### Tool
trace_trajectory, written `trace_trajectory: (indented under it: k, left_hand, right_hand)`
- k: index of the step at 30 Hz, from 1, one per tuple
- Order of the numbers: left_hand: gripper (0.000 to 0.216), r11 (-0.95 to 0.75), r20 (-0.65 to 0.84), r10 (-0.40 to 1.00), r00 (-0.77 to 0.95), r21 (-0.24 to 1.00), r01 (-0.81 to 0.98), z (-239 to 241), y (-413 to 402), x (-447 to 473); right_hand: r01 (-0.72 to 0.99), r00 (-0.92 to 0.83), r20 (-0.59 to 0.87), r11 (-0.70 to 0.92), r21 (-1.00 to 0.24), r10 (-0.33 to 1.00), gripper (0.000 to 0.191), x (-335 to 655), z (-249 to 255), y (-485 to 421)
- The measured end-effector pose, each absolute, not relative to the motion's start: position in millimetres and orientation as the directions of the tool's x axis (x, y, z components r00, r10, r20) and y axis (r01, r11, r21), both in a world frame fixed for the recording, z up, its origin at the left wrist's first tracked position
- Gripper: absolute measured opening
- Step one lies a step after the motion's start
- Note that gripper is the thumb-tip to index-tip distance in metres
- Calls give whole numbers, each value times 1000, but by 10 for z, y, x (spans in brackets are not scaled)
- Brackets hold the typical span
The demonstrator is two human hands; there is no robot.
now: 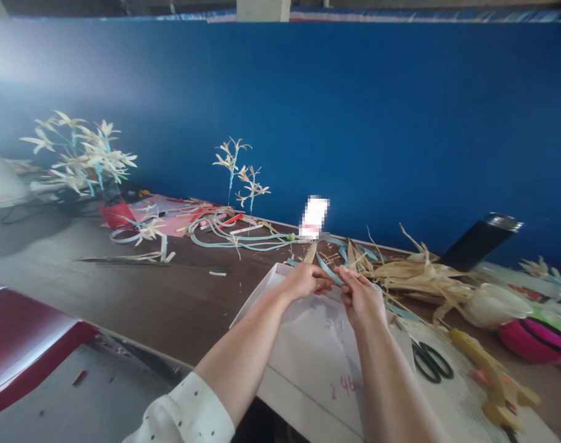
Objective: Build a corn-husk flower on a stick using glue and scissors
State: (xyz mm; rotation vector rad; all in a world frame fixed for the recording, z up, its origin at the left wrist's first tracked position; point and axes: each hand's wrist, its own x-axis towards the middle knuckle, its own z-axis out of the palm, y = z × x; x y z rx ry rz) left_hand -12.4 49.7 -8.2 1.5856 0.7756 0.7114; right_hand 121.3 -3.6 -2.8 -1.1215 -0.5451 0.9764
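A light-blue strip (pixel 327 269) slants between my two hands, above the white open box (pixel 290 357). My right hand (pixel 362 296) pinches the strip's lower end between thumb and fingers. Close beside it, my left hand (pixel 307 280) has its fingers curled together near the strip; what lies in them is hidden. A pointed tan husk piece (pixel 310 253) shows just behind my left hand. More dry husks (pixel 414 280) are heaped to the right of my right hand.
Black-handled scissors (pixel 432 362) and a yellow glue gun (pixel 493 381) lie at right, near a black bottle (pixel 481 241). A phone (pixel 314 218) leans on the blue partition (pixel 400 123). Husk flowers (pixel 93 154) stand left. Pale-blue tubing (pixel 243 243) loops across the table (pixel 170 295).
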Motion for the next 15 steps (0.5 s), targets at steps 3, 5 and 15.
trace_trajectory:
  k: [3, 5, 15]
  left_hand:
    - [25, -182, 65, 813, 579, 972, 146, -78, 504, -142]
    - [25, -187, 65, 817, 572, 970, 157, -70, 496, -144]
    - [30, -161, 43, 814, 579, 975, 155, -26, 442, -109]
  right_hand:
    - [-356, 499, -103, 96, -929, 861, 37, 1207, -26, -44]
    - [-366, 497, -109, 94, -926, 861, 38, 1208, -27, -44]
    - [-432, 500, -113, 134, -892, 858, 47, 1204, -19, -30]
